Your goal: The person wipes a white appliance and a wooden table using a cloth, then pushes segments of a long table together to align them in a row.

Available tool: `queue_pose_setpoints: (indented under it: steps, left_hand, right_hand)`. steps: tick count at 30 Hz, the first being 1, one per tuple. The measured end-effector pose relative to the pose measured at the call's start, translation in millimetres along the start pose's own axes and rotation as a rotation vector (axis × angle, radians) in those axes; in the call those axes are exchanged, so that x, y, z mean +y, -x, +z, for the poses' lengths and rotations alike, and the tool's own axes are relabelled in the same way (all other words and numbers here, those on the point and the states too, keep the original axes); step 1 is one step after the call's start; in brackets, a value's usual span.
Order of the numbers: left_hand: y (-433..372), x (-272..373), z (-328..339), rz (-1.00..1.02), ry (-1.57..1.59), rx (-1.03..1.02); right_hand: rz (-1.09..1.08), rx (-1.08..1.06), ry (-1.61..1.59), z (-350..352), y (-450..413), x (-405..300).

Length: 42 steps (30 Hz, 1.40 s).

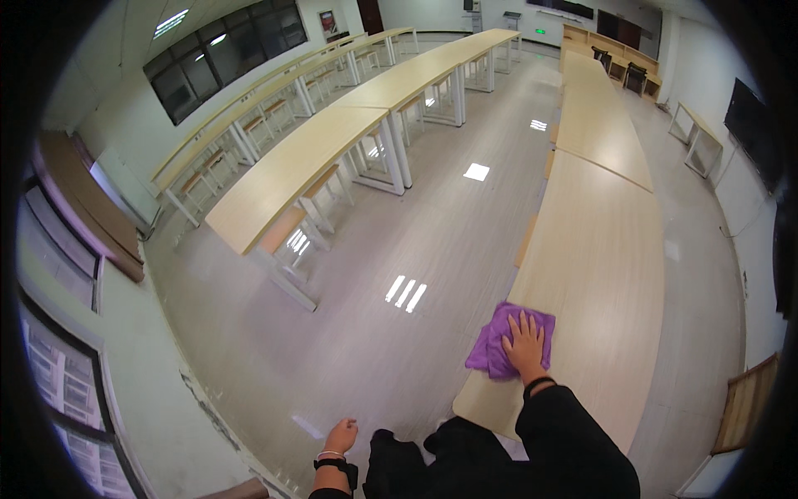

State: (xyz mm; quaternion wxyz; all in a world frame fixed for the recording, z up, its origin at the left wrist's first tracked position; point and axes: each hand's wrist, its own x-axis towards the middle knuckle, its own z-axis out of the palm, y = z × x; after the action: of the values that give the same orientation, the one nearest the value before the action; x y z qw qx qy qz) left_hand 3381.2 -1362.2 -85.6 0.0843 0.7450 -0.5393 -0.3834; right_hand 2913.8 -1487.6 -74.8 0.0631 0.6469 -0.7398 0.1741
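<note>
My right hand (pixel 525 345) lies flat, fingers spread, on a folded purple cloth (pixel 497 337). The cloth rests on the near end of a long light-wood table (pixel 592 280), by its left edge, and one part of it hangs over that edge. A dark band circles my right wrist. My left hand (pixel 341 435) hangs low at my left side, away from the table, with its fingers curled; nothing can be seen in it. A bracelet and a black watch-like band are on that wrist.
Left across the aisle stand rows of light-wood tables (pixel 299 168) with white metal legs and stools (pixel 283 231) beneath. More stool seats (pixel 525 240) show at my table's left edge. Windows (pixel 68 368) and a wall are at left. A wall-mounted screen (pixel 751 134) is at right.
</note>
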Motion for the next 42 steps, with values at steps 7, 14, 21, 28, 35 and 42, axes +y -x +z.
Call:
queue_pose_setpoints:
  steps: [7,14,21,28,35,42]
  left_hand:
    - [-82.7,-50.7,11.7,-0.047,-0.147,-0.37]
    - [-223.2,-57.5,-27.9,0.043,-0.02,-0.396]
    - [-313.9,37.8,-73.7,0.216,-0.273,-0.305]
    - [-373.6,131.3,-28.3,0.425,-0.354,-0.672]
    - [-404.3,256.1,0.5,0.6,-0.636,-0.756]
    - [-459.7,351.1,32.2,0.585,-0.752,-0.806]
  right_hand:
    - [0.22,-0.047,0.097,-14.8,42.4,-28.6]
    - [0.407,-0.176,0.142,-35.4,102.8,-66.2]
    - [0.825,-0.154,0.241,-21.3,99.4,-131.9]
    - [1.155,-0.167,0.296,-6.0,40.3,-112.0]
    - [1.405,-0.115,0.372,5.2,-5.7,-24.6]
    - [1.624,-0.133,0.406,-2.2,-42.6,97.0]
